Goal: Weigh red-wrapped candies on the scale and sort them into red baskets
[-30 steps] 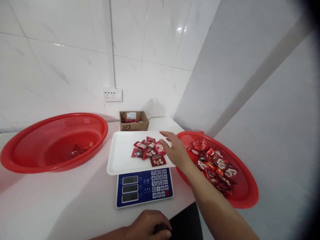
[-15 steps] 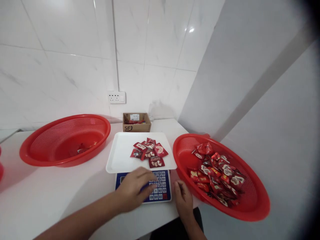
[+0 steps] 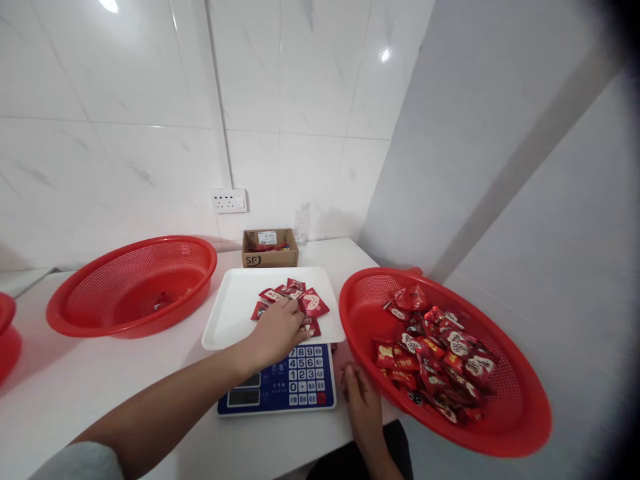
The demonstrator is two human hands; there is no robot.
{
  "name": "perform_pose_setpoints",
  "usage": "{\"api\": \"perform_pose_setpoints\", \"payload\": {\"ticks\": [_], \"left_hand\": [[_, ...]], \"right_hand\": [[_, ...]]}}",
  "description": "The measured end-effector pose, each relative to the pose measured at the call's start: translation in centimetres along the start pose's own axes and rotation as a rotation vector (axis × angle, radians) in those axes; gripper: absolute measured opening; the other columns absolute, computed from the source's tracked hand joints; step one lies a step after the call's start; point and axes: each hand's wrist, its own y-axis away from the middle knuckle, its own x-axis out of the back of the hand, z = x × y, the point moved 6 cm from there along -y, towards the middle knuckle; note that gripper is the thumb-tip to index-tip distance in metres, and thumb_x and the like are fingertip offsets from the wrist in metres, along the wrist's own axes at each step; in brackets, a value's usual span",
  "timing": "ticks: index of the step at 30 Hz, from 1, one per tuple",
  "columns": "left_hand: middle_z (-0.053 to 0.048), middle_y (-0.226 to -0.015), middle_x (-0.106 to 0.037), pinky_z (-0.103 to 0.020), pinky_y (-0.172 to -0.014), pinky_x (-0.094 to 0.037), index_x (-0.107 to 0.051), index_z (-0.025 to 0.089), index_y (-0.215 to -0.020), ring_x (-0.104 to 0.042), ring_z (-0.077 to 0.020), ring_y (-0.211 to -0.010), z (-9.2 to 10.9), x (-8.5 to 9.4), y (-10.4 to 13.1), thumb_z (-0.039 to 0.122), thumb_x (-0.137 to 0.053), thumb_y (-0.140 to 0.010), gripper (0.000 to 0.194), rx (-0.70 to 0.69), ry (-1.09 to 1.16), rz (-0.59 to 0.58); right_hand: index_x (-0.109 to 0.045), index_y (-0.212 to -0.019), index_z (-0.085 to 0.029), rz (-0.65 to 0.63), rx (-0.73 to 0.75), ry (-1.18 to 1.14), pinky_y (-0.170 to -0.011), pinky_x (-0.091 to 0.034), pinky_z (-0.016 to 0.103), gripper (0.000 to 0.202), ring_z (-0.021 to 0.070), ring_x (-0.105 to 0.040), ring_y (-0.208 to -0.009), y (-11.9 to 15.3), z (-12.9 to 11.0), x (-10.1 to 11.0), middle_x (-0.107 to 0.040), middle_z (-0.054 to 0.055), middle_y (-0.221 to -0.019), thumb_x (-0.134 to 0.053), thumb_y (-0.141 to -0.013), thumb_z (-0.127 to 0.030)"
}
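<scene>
My left hand (image 3: 281, 327) lies on the small red candy packets (image 3: 314, 303) heaped on the white scale tray (image 3: 227, 310). Its fingers and thumb are apart over the packets, and it hides part of the pile. Below the tray shows the blue keypad of the scale (image 3: 280, 387), partly covered by my left forearm. My right hand (image 3: 364, 403) rests low between the scale and the right red basket (image 3: 530, 427), close to the rim. The fingers of that hand are curled in, so what they hold, if anything, is hidden.
Many red candy packets (image 3: 440, 353) fill the right basket. To the left stands another red basket (image 3: 133, 257) with a few packets at its bottom. A small cardboard box (image 3: 273, 259) and a clear bottle (image 3: 302, 223) are by the wall. Part of another red container (image 3: 7, 327) shows far left.
My left hand has moved from above the scale's keypad up onto the packets on the tray, uncovering the keys and display. My right hand stays beside the right basket. The view has shifted slightly.
</scene>
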Motion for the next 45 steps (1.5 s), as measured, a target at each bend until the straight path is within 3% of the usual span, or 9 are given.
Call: {"api": "perform_pose_setpoints", "payload": {"ticks": [10, 16, 20, 25, 28, 31, 35, 39, 45], "left_hand": [[-0.003, -0.084, -0.057, -0.031, -0.071, -0.040, -0.051, 0.017, -0.085, -0.051, -0.0203, -0.082, 0.0, 0.5, 1.1, 0.019, -0.056, -0.081, 0.007, 0.137, 0.250, 0.041], [0.000, -0.081, -0.056, -0.026, -0.069, -0.040, -0.053, 0.019, -0.086, -0.051, -0.0156, -0.078, 3.4, 1.1, 4.6, 0.020, -0.057, -0.081, 0.006, 0.072, 0.550, 0.028], [0.000, -0.080, -0.057, -0.025, -0.070, -0.041, -0.056, 0.019, -0.085, -0.052, -0.0147, -0.078, 5.2, 0.7, 6.5, 0.022, -0.060, -0.081, 0.006, 0.028, 0.658, -0.076], [-0.003, -0.094, -0.059, -0.025, -0.079, -0.045, -0.061, 0.020, -0.091, -0.054, -0.0142, -0.088, 4.8, 0.7, 7.3, 0.020, -0.057, -0.082, 0.009, 0.030, 0.839, -0.077], [-0.005, -0.105, -0.059, -0.029, -0.087, -0.046, -0.060, 0.022, -0.103, -0.055, -0.0161, -0.097, 4.2, 1.3, 7.6, 0.024, -0.051, -0.086, 0.019, 0.031, 0.869, -0.004], [-0.007, -0.116, -0.055, -0.034, -0.090, -0.046, -0.052, 0.025, -0.119, -0.053, -0.0183, -0.103, 3.2, 1.9, 8.0, 0.028, -0.049, -0.088, 0.031, 0.074, 0.815, 0.105], [-0.007, -0.116, -0.056, -0.034, -0.085, -0.050, -0.050, 0.025, -0.120, -0.055, -0.0177, -0.100, 1.3, 2.0, 8.2, 0.032, -0.047, -0.088, 0.033, 0.156, 0.705, 0.185], [-0.006, -0.116, -0.057, -0.036, -0.093, -0.045, -0.056, 0.023, -0.111, -0.051, -0.0188, -0.109, -1.1, 2.3, 8.3, 0.032, -0.044, -0.089, 0.026, 0.161, 0.502, 0.255], [-0.009, -0.116, -0.057, -0.041, -0.094, -0.043, -0.056, 0.021, -0.112, -0.051, -0.0232, -0.110, -7.5, 3.8, 10.3, 0.040, -0.042, -0.089, 0.033, 0.323, 0.136, 0.365]], "right_hand": [[-0.060, -0.072, -0.020, -0.056, 0.013, -0.022, -0.054, -0.045, 0.026, 0.035, 0.0171, -0.055, -0.059, 0.3, 0.4, -0.5, -0.058, 0.001, -0.062, -0.048, -0.082, -0.051], [-0.063, -0.083, -0.021, -0.110, 0.201, -0.058, -0.053, -0.047, 0.025, 0.025, 0.0167, -0.057, -0.058, 1.5, -2.0, -0.2, -0.061, 0.002, -0.066, -0.051, -0.083, -0.043], [-0.063, -0.089, -0.021, -0.286, 0.364, -0.114, -0.052, -0.044, 0.025, 0.029, 0.0159, -0.054, -0.057, 3.0, -5.5, -0.6, -0.061, 0.003, -0.068, -0.048, -0.084, -0.046], [-0.064, -0.076, -0.020, -0.496, 0.235, -0.030, -0.058, -0.043, 0.024, 0.025, 0.0146, -0.056, -0.061, 3.4, -7.4, -1.9, -0.061, 0.002, -0.067, -0.048, -0.087, -0.037], [-0.064, -0.074, -0.020, -0.471, 0.047, -0.183, -0.049, -0.040, 0.022, 0.028, 0.0119, -0.051, -0.051, 2.9, -6.9, -2.1, -0.057, 0.000, -0.057, -0.050, -0.086, -0.042], [-0.065, -0.078, -0.023, -0.238, -0.145, -0.555, -0.040, -0.036, 0.019, 0.027, 0.0103, -0.048, -0.046, 1.9, -6.3, -0.7, -0.054, -0.002, -0.054, -0.057, -0.081, -0.048], [-0.064, -0.098, -0.035, -0.089, -0.272, -0.890, -0.040, -0.039, 0.019, 0.031, 0.0106, -0.054, -0.055, 1.1, -6.1, 0.8, -0.066, 0.000, -0.081, -0.060, -0.075, -0.056], [-0.060, -0.114, -0.031, -0.285, -0.281, -0.877, -0.042, -0.041, 0.021, 0.050, 0.0135, -0.058, -0.058, 1.3, -6.0, 0.2, -0.067, 0.006, -0.082, -0.054, -0.076, -0.062], [-0.067, -0.084, -0.022, -0.303, -0.090, -0.413, -0.048, -0.042, 0.022, 0.024, 0.0134, -0.054, -0.054, 1.2, -4.1, -0.3, -0.060, 0.001, -0.060, -0.063, -0.076, -0.045]]}}
